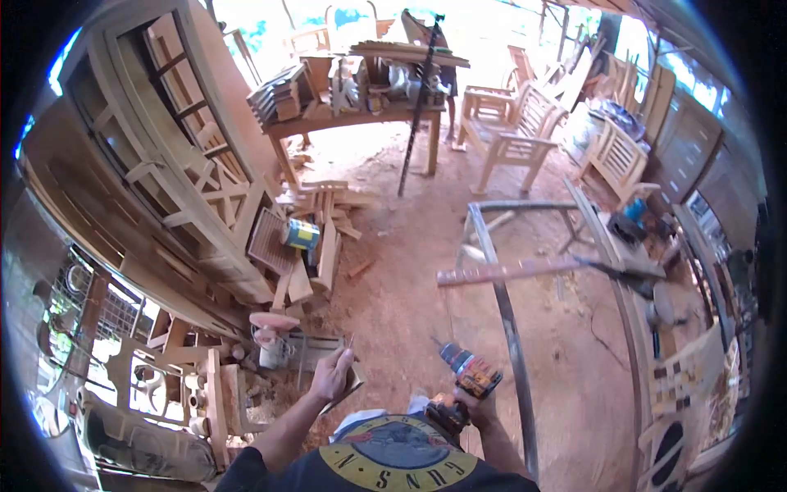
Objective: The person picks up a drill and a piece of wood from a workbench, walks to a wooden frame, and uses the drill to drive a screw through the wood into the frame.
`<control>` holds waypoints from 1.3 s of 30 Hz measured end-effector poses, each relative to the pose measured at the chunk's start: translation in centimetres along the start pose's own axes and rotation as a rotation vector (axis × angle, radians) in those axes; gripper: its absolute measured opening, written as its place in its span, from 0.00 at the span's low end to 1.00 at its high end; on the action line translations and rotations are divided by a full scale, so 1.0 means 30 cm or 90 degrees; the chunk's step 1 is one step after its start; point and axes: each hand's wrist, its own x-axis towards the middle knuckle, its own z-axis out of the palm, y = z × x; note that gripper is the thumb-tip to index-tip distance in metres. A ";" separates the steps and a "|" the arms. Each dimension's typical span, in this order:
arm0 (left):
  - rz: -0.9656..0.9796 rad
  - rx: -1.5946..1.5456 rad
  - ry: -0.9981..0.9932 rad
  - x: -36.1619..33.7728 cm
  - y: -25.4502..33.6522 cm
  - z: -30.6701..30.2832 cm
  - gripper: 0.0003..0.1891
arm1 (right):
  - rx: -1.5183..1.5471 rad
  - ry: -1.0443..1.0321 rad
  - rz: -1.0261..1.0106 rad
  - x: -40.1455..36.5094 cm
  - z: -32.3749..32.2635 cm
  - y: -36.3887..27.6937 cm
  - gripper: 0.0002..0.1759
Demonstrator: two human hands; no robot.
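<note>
Pretty dusty workshop tbh, reddish dirt-looking floor [402, 287] all through the middle. Daylight [492, 29] blasted in from the open far end, totally blown out. A wooden table [352, 119] stood back there stacked with timber pieces [279, 94], slatted armchair [497, 131] just right of it. Tall wooden frame [211, 78] filled the left, boards [657, 102] leaned upright far right.

Drill [471, 372] matt plastic w/ metal bit [437, 340], chair [537, 112] smooth bare wd., shirt [393, 456] cloth.
</note>
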 end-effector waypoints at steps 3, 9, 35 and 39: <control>-0.024 -0.023 0.065 0.197 0.032 -0.026 0.19 | -0.142 -0.109 -0.074 0.275 0.022 -0.049 0.21; -0.031 -0.037 0.182 0.512 0.009 -0.111 0.19 | -0.119 -0.183 -0.029 0.759 0.220 -0.250 0.20; 0.025 -0.017 -0.121 2.717 0.137 -0.192 0.20 | 0.051 0.292 0.043 2.338 0.357 -0.293 0.18; 0.044 -0.008 -0.115 3.036 0.178 -0.027 0.20 | 0.065 0.313 -0.003 2.586 0.228 -0.306 0.25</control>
